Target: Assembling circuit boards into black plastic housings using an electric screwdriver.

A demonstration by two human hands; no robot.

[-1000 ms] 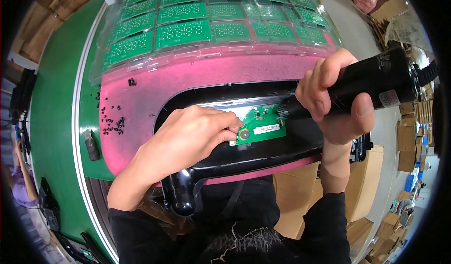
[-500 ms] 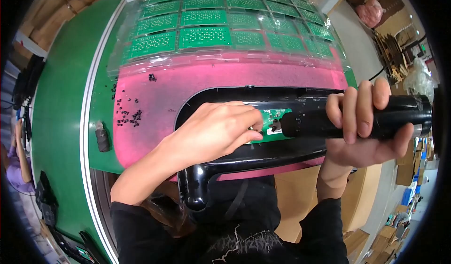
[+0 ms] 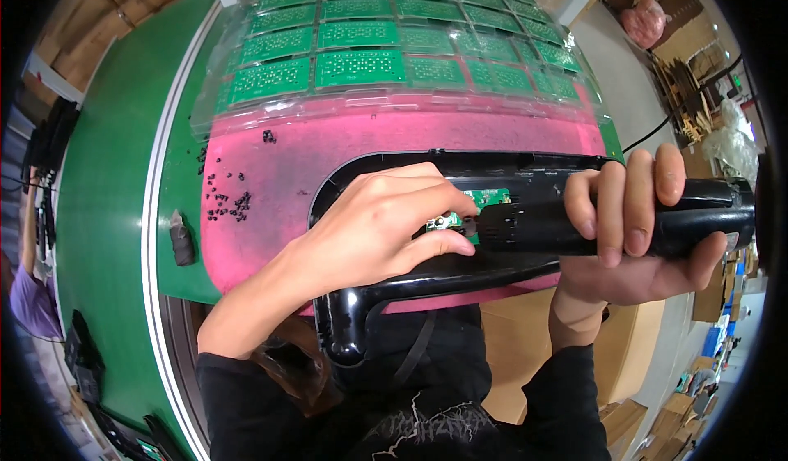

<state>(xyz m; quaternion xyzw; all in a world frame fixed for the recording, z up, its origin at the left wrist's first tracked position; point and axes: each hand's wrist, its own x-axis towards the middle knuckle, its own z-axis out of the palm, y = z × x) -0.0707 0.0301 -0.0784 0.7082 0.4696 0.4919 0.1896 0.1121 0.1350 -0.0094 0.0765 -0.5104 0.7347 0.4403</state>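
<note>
A black plastic housing (image 3: 410,165) with a rounded rim and a stubby lower-left end lies open in front of me. Inside it sits a green circuit board (image 3: 492,196), partly covered by my hand and the tool. My right hand (image 3: 636,215) wraps round a black electric screwdriver (image 3: 538,224), held nearly level with its front end over the board. At that front end, the thumb and forefinger of my left hand (image 3: 382,223) pinch closely about a small dark piece; its kind is too obscured to tell. My left wrist passes over the housing's left rim.
Small black screws (image 3: 240,206) lie scattered on the pink mat (image 3: 275,165), left of the housing. Clear trays of green circuit boards (image 3: 357,67) stand beyond. A dark wrapped object (image 3: 181,243) lies on the green tabletop. Another person's purple sleeve (image 3: 34,297) shows far left.
The screwdriver has shifted a little left and toward me, its front end now at my left fingers. My left thumb and forefinger have moved slightly right, to that end.
</note>
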